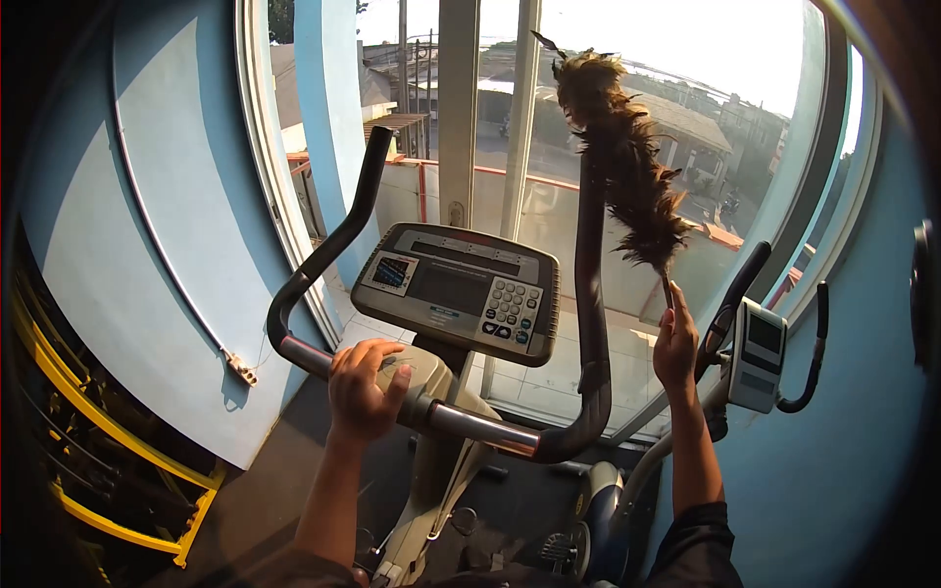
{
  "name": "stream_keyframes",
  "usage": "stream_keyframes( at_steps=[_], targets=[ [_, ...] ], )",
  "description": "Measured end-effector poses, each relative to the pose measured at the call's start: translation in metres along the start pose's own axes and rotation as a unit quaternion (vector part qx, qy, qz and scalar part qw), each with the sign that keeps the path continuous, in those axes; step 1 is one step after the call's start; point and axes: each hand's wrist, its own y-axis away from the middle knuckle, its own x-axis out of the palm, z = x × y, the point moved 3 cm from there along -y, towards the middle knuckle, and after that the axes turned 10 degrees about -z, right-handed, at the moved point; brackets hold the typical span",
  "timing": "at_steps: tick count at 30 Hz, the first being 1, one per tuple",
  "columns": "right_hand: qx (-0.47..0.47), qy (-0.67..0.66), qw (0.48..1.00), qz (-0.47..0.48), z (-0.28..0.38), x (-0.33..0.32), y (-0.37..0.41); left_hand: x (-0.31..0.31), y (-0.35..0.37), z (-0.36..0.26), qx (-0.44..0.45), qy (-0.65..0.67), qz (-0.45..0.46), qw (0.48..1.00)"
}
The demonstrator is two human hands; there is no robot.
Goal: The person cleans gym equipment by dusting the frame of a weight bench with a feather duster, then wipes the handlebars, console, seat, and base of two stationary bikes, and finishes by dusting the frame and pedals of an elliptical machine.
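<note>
My right hand (676, 343) is closed round the thin handle of a brown feather duster (635, 171), held upright. The duster's feathers overlap the top of the exercise bike's right handlebar (591, 284) in this view. My left hand (365, 390) rests on the left part of the bike's lower handlebar (480, 428), its fingers bent over the metal grip and the beige centre cover. Between the two hands sits the bike's console (456, 292), with a dark screen and a number keypad. The left handlebar (323, 255) curves up beyond my left hand.
At the right stands a second exercise machine with a small grey console (758, 355). A yellow rack (118, 441) stands at the lower left, near a power strip (240, 369) on the blue wall. Tall glass windows (490, 147) rise behind the bike.
</note>
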Motion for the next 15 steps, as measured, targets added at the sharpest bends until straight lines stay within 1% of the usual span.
stream_keyframes(
  at_steps=[1, 2, 4, 6, 7, 8, 10, 12, 13, 14, 15],
  targets=[
    [-0.010, -0.018, 0.999, -0.034, -0.012, 0.009, 0.008, 0.000, 0.000, 0.000, -0.001, -0.004, 0.003, 1.000],
    [0.042, -0.017, 0.999, -0.026, -0.025, 0.017, 0.021, 0.000, 0.000, 0.000, -0.002, -0.009, 0.005, 1.000],
    [0.129, -0.021, 0.989, 0.064, -0.033, 0.031, 0.044, 0.000, -0.001, -0.002, -0.004, -0.007, 0.007, 1.000],
    [0.169, -0.097, 0.975, 0.107, -0.026, 0.042, 0.074, -0.001, -0.001, -0.003, -0.006, -0.005, 0.009, 1.000],
    [0.299, -0.265, 0.910, 0.109, -0.008, 0.047, 0.091, -0.001, -0.001, -0.002, -0.006, -0.007, 0.010, 1.000],
    [0.415, -0.419, 0.801, 0.104, 0.009, 0.048, 0.110, -0.001, 0.000, -0.001, -0.005, -0.007, 0.010, 1.000],
    [0.377, -0.421, 0.797, 0.215, 0.018, 0.040, 0.147, 0.001, 0.000, 0.000, -0.005, -0.005, 0.010, 1.000],
    [0.404, -0.409, 0.776, 0.261, 0.040, 0.038, 0.169, 0.000, 0.000, -0.001, 0.004, -0.015, 0.007, 1.000],
    [0.381, -0.416, 0.778, 0.276, 0.031, 0.047, 0.191, 0.000, 0.000, -0.002, 0.004, -0.014, 0.007, 1.000],
    [0.358, -0.423, 0.780, 0.292, 0.042, 0.054, 0.195, 0.000, 0.001, -0.003, -0.005, -0.012, 0.015, 1.000],
    [0.220, -0.357, 0.863, 0.281, 0.056, 0.043, 0.195, -0.001, -0.001, -0.004, -0.012, -0.011, 0.022, 1.000]
  ],
)
